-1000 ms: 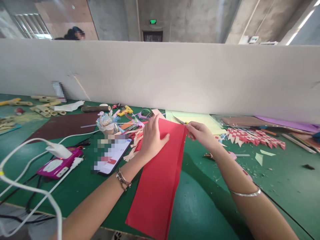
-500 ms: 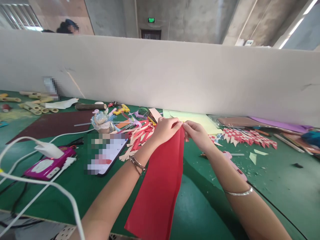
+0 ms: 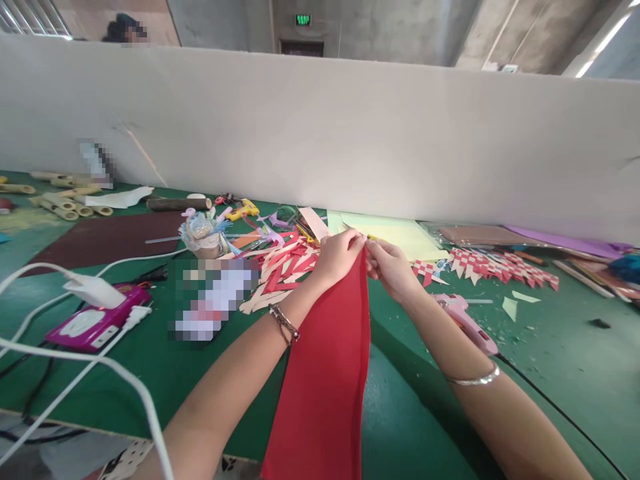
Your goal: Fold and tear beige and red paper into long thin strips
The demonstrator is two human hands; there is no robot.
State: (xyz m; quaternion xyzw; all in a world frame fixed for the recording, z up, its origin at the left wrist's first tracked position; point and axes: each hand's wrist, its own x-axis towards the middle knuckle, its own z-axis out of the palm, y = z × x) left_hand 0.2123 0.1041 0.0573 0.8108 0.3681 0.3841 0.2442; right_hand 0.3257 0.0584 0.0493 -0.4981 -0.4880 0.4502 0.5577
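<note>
A long sheet of red paper (image 3: 327, 373) hangs towards me over the green table, with a narrow folded strip along its right edge. At its far end my left hand (image 3: 343, 257) pinches the corner between thumb and fingers. My right hand (image 3: 390, 267) is closed on the same corner, its thumb close beside the left fingertips. The fingers partly hide the edge they grip. Just beyond my left hand lies a heap of red and pale paper strips (image 3: 280, 267). Pale green paper sheets (image 3: 400, 237) lie behind my right hand.
A pink glue gun (image 3: 467, 323) with a black cord lies by my right forearm. Woven red-and-white paper pieces (image 3: 500, 267) are at the right. Left stand a purple power strip (image 3: 93, 327) with white cables, a blurred phone (image 3: 215, 303) and bamboo pieces (image 3: 60, 205). A white partition (image 3: 320, 133) rises behind.
The view has tipped down slightly. The red sheet's near end has swung a little to the right and hangs straighter. Both hands keep their pinch at the far corner.
</note>
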